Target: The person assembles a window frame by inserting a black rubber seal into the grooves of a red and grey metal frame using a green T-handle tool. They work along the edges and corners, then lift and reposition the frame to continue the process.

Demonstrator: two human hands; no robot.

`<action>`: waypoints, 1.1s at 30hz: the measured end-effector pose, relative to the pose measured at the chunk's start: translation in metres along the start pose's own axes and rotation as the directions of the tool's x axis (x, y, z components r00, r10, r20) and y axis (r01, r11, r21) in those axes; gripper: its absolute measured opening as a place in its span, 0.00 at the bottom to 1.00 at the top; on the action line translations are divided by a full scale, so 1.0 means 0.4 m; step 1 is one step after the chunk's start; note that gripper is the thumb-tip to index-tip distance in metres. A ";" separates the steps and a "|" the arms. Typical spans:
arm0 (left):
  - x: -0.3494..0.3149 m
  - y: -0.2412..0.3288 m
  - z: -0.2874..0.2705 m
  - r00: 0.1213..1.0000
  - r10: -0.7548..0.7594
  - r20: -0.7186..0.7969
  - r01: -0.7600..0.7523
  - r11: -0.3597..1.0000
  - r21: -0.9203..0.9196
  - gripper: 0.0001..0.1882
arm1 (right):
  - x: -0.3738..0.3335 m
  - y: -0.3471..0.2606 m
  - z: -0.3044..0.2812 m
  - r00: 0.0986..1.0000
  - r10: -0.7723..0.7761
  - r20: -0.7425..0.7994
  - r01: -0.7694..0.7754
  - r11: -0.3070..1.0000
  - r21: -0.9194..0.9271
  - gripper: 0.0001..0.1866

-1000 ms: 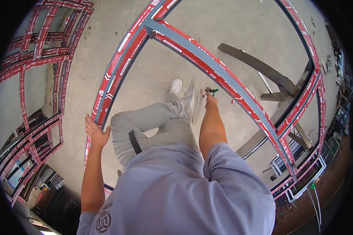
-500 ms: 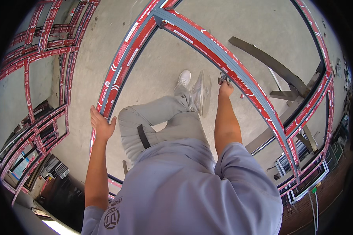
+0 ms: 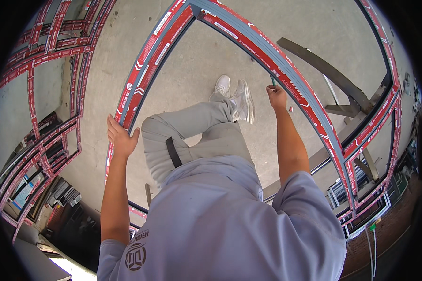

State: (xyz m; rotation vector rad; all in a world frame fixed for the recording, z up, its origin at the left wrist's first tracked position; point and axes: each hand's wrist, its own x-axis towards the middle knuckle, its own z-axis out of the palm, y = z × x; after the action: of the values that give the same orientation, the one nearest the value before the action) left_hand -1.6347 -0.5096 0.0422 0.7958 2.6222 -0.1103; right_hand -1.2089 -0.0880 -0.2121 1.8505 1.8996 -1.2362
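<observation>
A large grey window frame [image 3: 267, 45], covered with red protective film strips, stands around my legs. My left hand [image 3: 122, 139] is closed over its left bar [image 3: 138, 89], thumb on the inner side and fingers on the outer side. My right hand [image 3: 277, 97] is beside the inner edge of the long right bar, closed round a slim dark-green tool [image 3: 274, 81]. The tool's tip points up at the red film; whether it touches the bar I cannot tell. Most of the tool is hidden in my fingers.
More red-filmed frames [image 3: 47, 58] stand at the left. A long dark beam [image 3: 321, 70] lies inside the frame's right section, with supports under it. A small red piece [image 3: 291, 109] lies on the concrete floor. Stacked profiles [image 3: 63, 192] are at the lower left.
My right hand has moved slightly up and right along the bar, and the tool in it has turned upright. My left hand stays on the left bar. My view has shifted a little.
</observation>
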 end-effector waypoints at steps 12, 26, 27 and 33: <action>0.000 0.001 -0.002 1.000 0.017 -0.012 -0.017 1.000 0.012 0.65 | -0.021 -0.139 0.196 0.736 -0.224 0.639 0.480 0.838 -0.259 0.19; -0.002 0.011 -0.006 1.000 -0.007 -0.007 0.007 1.000 0.013 0.65 | -0.028 -0.169 0.230 0.662 -0.278 0.695 0.629 0.710 -0.315 0.13; -0.003 0.010 -0.005 1.000 -0.003 -0.003 0.003 1.000 0.013 0.65 | -0.025 -0.166 0.225 0.655 -0.285 0.700 0.616 0.738 -0.276 0.13; -0.001 0.019 -0.010 1.000 -0.016 0.002 0.016 1.000 0.019 0.65 | 0.011 -0.153 0.177 0.724 -0.203 0.660 0.360 0.926 -0.110 0.13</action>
State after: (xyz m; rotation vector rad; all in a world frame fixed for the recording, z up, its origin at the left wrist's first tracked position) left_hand -1.6314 -0.5027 0.0462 0.7810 2.6295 -0.1410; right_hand -1.2923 -0.1240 -0.2341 0.8528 1.8417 -1.4187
